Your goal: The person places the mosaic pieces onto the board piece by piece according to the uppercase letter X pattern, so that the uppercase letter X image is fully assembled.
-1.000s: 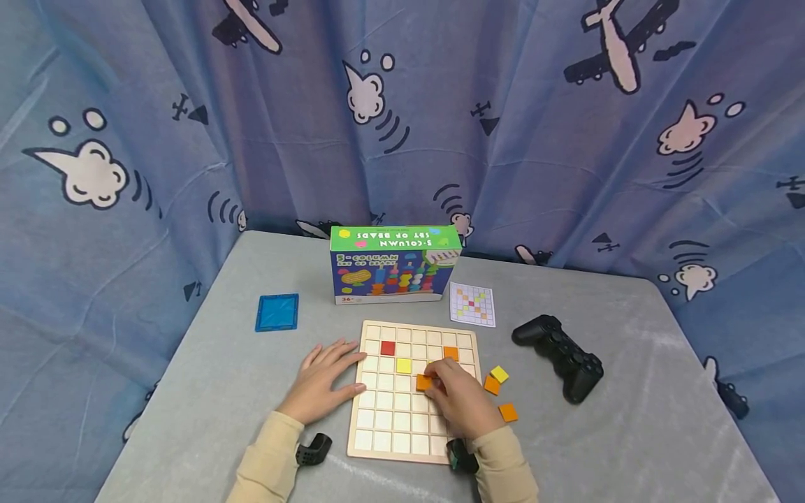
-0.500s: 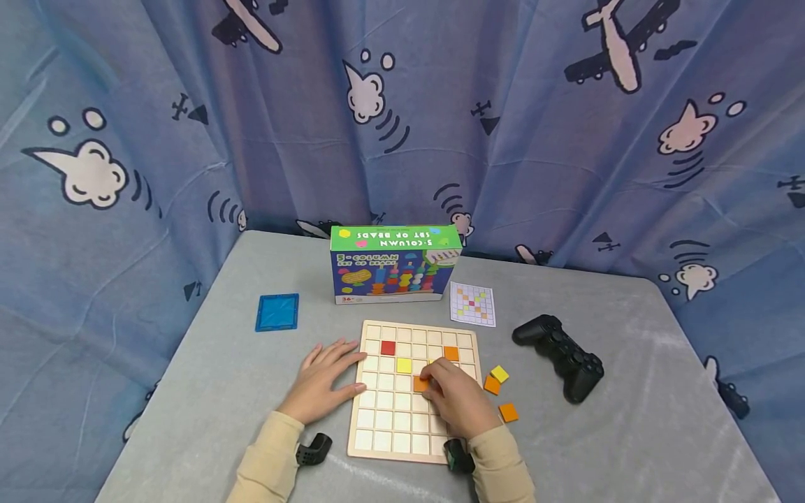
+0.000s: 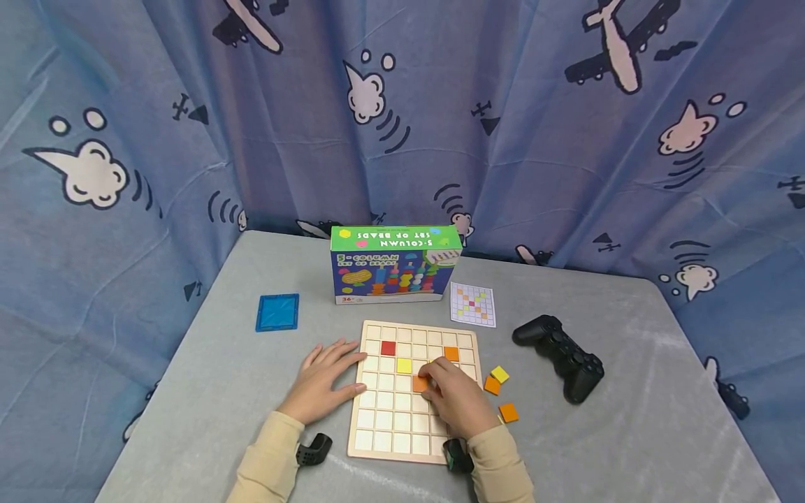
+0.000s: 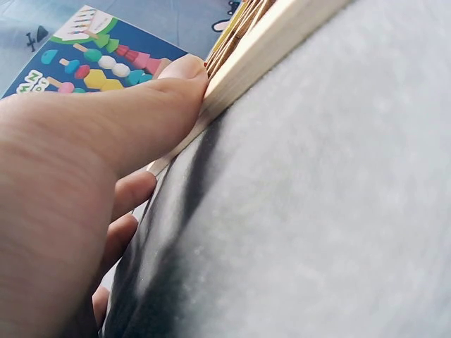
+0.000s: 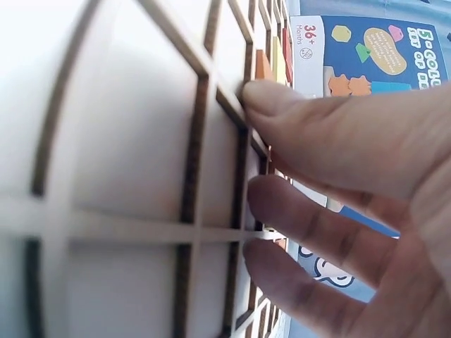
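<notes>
Pinching an orange tile (image 3: 418,384), the right hand (image 3: 462,402) partly hides it.

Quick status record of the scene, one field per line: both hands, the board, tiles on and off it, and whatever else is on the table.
Left hand: thumb against left edge of grid board
Right hand: pinching orange tile at the board; seating unclear
Also on board: red tile, yellow tile, another orange tile; more may be hidden
Loose, right of board: one yellow piece, two orange pieces
Beyond board: upright box, pattern card
Far right: black controller
Left: blue square
</notes>
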The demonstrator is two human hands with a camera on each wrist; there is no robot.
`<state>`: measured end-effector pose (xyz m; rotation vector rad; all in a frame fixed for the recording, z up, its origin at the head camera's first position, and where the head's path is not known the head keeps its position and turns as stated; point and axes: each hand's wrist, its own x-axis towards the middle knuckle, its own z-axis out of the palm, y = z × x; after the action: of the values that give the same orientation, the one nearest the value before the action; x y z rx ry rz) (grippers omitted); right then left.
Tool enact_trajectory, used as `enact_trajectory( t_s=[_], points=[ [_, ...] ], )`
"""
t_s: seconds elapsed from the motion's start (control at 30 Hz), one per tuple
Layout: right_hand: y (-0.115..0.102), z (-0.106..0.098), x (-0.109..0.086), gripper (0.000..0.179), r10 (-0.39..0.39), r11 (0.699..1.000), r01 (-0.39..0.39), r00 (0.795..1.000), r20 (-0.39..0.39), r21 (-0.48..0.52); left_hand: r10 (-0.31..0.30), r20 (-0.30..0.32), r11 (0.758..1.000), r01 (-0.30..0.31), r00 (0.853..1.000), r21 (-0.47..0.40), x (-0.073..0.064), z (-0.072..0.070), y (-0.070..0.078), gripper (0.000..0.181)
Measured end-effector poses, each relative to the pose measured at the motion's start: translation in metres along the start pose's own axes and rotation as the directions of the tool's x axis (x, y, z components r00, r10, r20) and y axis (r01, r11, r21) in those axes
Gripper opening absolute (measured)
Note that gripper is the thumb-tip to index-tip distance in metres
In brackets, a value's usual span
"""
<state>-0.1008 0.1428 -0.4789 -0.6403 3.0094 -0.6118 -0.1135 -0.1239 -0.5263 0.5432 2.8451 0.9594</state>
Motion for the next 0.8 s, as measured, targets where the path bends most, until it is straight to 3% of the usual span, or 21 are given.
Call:
enact_trajectory(
  t_s=[0.23,0.4,0.53,0.67,0.8],
  points=[
    [0.002,-0.001,-0.001,0.024,0.001,1.0,-0.001,1.0,-0.01,0.01,0.003,-0.008,1.0,-0.003,1.0,0.001,0.0,0.001,-0.001,0.058],
    [0.021,-0.015,-0.008,0.028,0.037,0.997,-0.031,0.995,-0.093,0.073,0.01,-0.012,1.0,-0.01,1.0,0.002,0.0,0.002,-0.002,0.058],
    [0.047,-0.033,-0.017,0.031,0.152,0.986,-0.142,0.981,-0.119,0.088,0.008,-0.009,1.0,-0.008,1.0,-0.007,-0.001,0.001,-0.001,0.057],
    [0.071,-0.045,-0.027,0.037,0.289,0.956,-0.284,0.954,-0.077,0.072,0.009,-0.004,1.0,-0.009,1.0,-0.01,-0.001,0.001,-0.001,0.057],
    [0.086,-0.049,-0.033,0.041,0.36,0.933,-0.358,0.932,-0.044,0.048,0.012,-0.002,1.0,-0.012,1.0,-0.006,-0.001,0.0,-0.001,0.057]
  ],
)
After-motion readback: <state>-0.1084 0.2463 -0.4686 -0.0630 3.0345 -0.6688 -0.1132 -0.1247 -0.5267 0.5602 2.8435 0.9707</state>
